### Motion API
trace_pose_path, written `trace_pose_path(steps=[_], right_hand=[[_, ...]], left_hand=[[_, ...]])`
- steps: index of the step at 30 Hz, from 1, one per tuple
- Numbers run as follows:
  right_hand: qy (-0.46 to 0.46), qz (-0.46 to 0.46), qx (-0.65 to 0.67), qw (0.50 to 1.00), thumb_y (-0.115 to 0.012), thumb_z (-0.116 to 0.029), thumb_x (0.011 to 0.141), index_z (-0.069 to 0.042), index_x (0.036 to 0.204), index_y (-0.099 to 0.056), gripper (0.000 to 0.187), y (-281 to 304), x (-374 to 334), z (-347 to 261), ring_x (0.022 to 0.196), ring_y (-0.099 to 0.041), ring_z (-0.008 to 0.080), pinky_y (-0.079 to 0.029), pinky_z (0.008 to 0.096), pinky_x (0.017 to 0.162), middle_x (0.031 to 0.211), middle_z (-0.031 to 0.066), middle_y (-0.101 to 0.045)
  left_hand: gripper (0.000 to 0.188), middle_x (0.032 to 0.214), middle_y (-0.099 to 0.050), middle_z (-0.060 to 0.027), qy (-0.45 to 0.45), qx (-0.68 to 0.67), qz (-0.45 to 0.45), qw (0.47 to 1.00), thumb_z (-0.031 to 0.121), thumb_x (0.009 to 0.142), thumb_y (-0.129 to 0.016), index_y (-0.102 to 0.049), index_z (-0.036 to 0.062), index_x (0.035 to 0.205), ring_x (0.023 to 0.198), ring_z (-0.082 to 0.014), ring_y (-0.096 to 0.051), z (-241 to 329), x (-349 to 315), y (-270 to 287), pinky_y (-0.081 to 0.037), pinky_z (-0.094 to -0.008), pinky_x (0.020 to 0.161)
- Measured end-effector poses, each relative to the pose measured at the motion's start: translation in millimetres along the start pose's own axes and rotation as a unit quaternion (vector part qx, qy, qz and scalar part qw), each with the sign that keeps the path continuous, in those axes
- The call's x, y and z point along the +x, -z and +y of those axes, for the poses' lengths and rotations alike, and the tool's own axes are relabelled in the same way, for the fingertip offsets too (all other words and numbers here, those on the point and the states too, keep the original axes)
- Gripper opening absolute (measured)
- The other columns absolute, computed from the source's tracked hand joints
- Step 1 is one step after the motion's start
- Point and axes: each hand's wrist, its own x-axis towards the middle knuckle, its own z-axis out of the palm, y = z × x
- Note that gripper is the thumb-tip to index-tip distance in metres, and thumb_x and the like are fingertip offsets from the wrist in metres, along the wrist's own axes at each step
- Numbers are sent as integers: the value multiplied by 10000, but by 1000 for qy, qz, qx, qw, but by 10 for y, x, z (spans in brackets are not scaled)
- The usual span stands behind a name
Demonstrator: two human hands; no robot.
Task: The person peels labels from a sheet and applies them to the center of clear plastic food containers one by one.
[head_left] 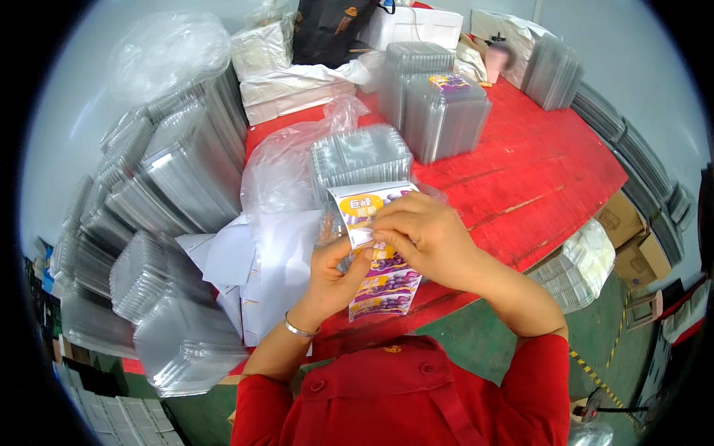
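By the desk's near edge, left grip and right grip both pinch the labels. Rightward, the desk spreads wide.

Purple-and-yellow label strip: smooth, glossy, paper-like. Clear rectangular boxes, left: thin shiny plastic. Red bench: scuffed, rough-looking. Silver round bangle, near: polished metal. Red apron: matt cloth.

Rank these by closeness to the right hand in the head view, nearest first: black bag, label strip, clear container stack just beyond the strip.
From the right hand:
1. Label strip: at its fingertips.
2. Clear container stack: just beyond, slightly left.
3. Black bag: far back, left.
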Motion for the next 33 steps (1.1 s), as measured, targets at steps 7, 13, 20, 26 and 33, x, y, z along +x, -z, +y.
trace_pose_path(steps=[7, 13, 20, 26, 33], right_hand=[[-152, 7, 61, 986, -687, -100, 802, -11, 861, -671, 108, 179, 77, -84, 724, -598, 170, -469, 289, 627, 805, 96, -649], [-249, 69, 159, 953, -654, -115, 835, 9, 859, -666, 127, 357, 224, -144, 668, -618, 156, -478, 291, 599, 770, 97, -663], [-324, 100, 261, 904, -602, -129, 886, -18, 939, -673, 142, 675, 376, -145, 607, -569, 57, -483, 207, 461, 799, 12, -655], [-257, 235, 287, 892, -595, -114, 894, 22, 991, -631, 171, 1029, 232, -88, 716, -638, 150, -572, 289, 559, 844, 69, -639], [-72, 428, 250, 866, -444, -183, 973, 51, 1081, -544, 277, 1167, -409, -144, 888, -633, 271, -575, 409, 748, 981, 143, -619]], left_hand=[[180, 917, -663, -33, -9, 0, 25, 1000, 16, 868, -578, -639, -17, 1033, 825, -66, -570, -7, 11, -14, -462, -233, 724], [137, 848, -662, -25, -18, 48, 22, 998, 20, 855, -594, -654, -21, 971, 771, -63, -564, -14, 26, 16, -458, -234, 684], [134, 840, -667, -32, -20, 67, 17, 997, 26, 856, -587, -652, -26, 960, 767, -69, -574, 32, 34, 35, -463, -238, 675], [209, 976, -660, -66, 10, -31, 8, 999, 26, 881, -567, -603, -39, 1076, 890, -97, -586, -71, 24, 59, -459, -244, 790], [268, 1155, -592, -128, 9, -266, -27, 964, 42, 909, -505, -541, 7, 1172, 1065, -200, -567, -135, 119, 262, -496, -324, 839]])
